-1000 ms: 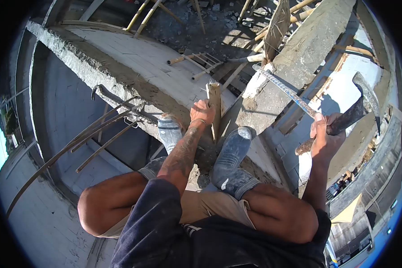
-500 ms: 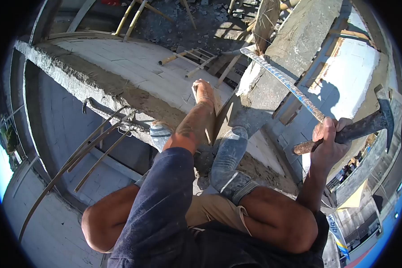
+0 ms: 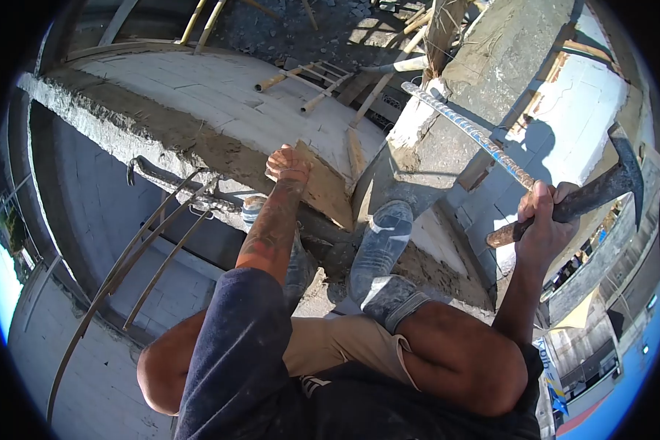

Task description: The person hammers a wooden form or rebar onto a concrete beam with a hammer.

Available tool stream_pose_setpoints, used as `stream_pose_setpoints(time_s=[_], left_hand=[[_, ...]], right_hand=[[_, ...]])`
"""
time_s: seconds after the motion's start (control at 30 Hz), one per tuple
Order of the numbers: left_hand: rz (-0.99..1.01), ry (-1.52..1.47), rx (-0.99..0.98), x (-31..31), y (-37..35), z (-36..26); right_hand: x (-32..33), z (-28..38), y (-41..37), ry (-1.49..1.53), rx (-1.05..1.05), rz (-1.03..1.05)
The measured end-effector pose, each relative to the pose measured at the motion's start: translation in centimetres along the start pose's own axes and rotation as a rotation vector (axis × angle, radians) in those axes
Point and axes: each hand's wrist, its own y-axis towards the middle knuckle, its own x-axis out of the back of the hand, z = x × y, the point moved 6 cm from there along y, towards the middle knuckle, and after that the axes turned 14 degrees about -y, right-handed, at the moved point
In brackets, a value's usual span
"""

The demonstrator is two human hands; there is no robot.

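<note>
My left hand (image 3: 289, 163) is closed on the upper edge of a short wooden board (image 3: 323, 189), which stands tilted beside the wall top with its broad face toward me. In my right hand (image 3: 544, 218) are two things at once. One is a hammer (image 3: 603, 195), gripped by its handle with the dark metal head out to the right. The other is a ribbed steel bar (image 3: 478, 138), pinched near its lower end and pointing up and left toward the concrete column.
A rough concrete beam (image 3: 143, 125) runs along the left, with bent rebar (image 3: 172, 180) and thin rods (image 3: 117, 275) sticking out. Beyond the white block wall (image 3: 220, 92) lies a bamboo ladder (image 3: 312, 82). A concrete column (image 3: 502, 62) rises ahead on the right.
My left hand has drawn back and to the left with the board, whose face has turned into view. My right hand, with hammer and steel bar, has shifted only slightly.
</note>
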Motion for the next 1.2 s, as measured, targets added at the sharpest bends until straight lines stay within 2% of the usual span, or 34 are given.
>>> stream_pose_setpoints(time_s=[0.07,0.13,0.3,0.4,0.47,0.53,0.57,0.6,0.67,0.73,0.77,0.8,0.83,0.93,0.97,1.0,1.07,1.1,1.17,1.2], left_hand=[[-0.03,-0.108,0.007,0.8,-0.4,0.2],[0.041,-0.123,0.022,2.8,-0.5,-0.5],[0.016,-0.056,-0.019,5.6,-2.3,-1.6],[0.021,0.078,0.055,5.8,-1.2,-4.6],[-0.001,0.072,-0.011,6.8,-0.8,-5.5],[0.323,0.033,0.102,7.8,-1.4,-5.3],[0.136,0.076,-0.011,10.2,-2.9,-5.6],[0.139,0.081,-0.012,10.6,-5.0,-5.9],[-0.548,-0.515,-0.082,15.0,-9.5,-6.4],[-0.539,-0.802,0.126,11.8,-13.1,-6.8],[-0.503,-0.793,0.24,9.1,-15.0,-7.1],[-0.467,-0.791,0.341,6.5,-15.6,-6.9],[-0.437,-0.819,0.347,4.4,-16.0,-6.5],[-0.288,-0.941,0.495,2.6,-15.7,-5.6],[-0.282,-0.866,0.42,1.6,-14.6,-5.3],[-0.253,-1.026,0.404,2.5,-13.8,-5.3],[-0.237,-0.822,0.434,1.8,-12.3,-5.2],[-0.232,-0.827,0.409,1.4,-10.9,-5.6],[-0.172,-0.614,0.134,0.7,-9.1,-7.3],[0.014,-0.505,0.181,0.8,-7.9,-8.2]], right_hand=[[0.3,0.1,0.0,-0.032,0.011,-0.064],[-0.1,0.2,0.5,-0.035,0.014,-0.058],[-0.6,0.5,1.1,-0.103,0.044,-0.058],[-1.1,0.4,1.4,-0.084,0.059,-0.059],[-1.2,0.4,1.7,-0.073,0.098,-0.043],[-0.2,0.4,1.7,-0.362,0.246,-0.132],[-0.2,-0.2,1.5,-0.276,0.159,-0.095],[-0.1,-0.8,1.1,-0.199,0.067,-0.043],[0.2,-1.5,1.0,-0.324,-0.042,-0.032],[-0.8,-1.1,1.3,0.078,-0.032,-0.124],[-0.5,-1.4,1.8,0.129,-0.033,-0.165],[-0.4,-1.5,1.8,0.141,-0.034,-0.169],[-0.2,-1.7,1.6,0.127,-0.042,-0.153],[0.2,-2.2,0.6,-0.009,-0.085,-0.04],[0.1,-2.4,0.3,-0.065,-0.098,0.006],[-0.2,-2.3,0.2,-0.079,-0.096,0.053],[-0.4,-2.4,0.1,0.049,-0.017,0.062],[-0.3,-2.4,0.1,0.038,-0.008,0.038],[0.3,-2.5,-0.6,0.018,-0.022,0.014],[0.5,-2.6,-0.8,0.048,-0.051,-0.014]])
